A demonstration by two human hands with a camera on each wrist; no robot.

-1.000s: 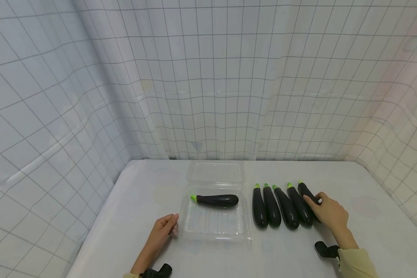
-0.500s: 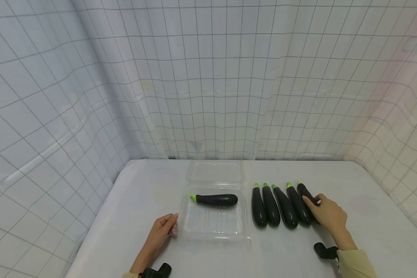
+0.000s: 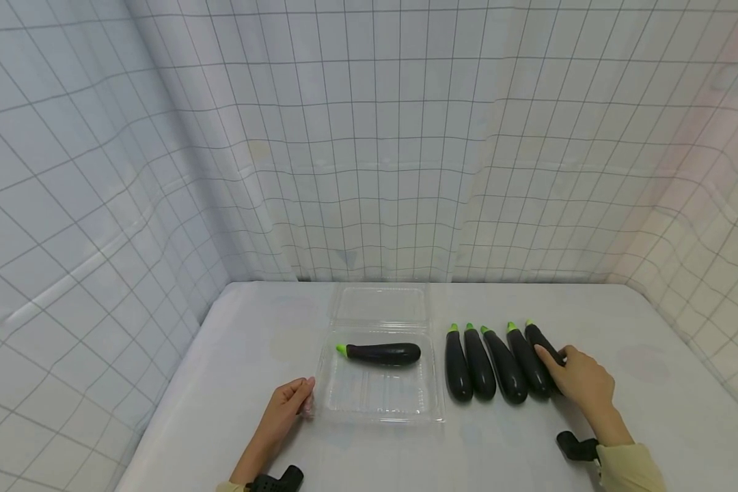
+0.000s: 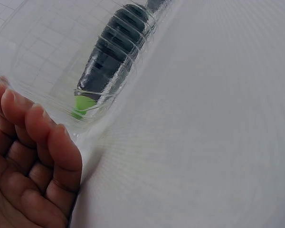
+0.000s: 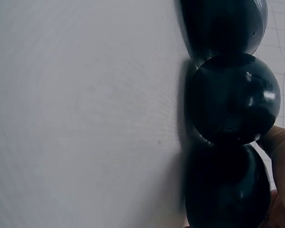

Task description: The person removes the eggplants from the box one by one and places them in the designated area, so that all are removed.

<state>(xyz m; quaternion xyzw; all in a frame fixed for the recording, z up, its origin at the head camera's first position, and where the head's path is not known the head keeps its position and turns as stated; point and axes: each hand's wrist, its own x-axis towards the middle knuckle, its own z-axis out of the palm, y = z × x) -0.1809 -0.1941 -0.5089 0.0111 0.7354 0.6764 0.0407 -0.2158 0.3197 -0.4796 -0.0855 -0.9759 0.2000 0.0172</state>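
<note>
A dark eggplant [image 3: 384,354] with a bright green stem lies crosswise in the hinged clear plastic box [image 3: 381,414]. My left hand [image 3: 287,402] has its fingers bent at the box's left rim, pinching the edge between thumb and forefinger. In the left wrist view the curled fingers [image 4: 64,154] are close beside the box wall. Over on the right, my right hand [image 3: 581,378] grips the rightmost eggplant [image 3: 542,339] of a row, thumb on its near side. The right wrist view shows the rounded end of that eggplant [image 5: 228,187], with part of the hand behind it.
Several more eggplants lie side by side between the box and my right hand, the closest to the box being one eggplant [image 3: 458,367] near its right wall. The box's lid [image 3: 380,305] lies folded back. Gridded white curtains [image 3: 369,171] enclose the white table [image 3: 270,321].
</note>
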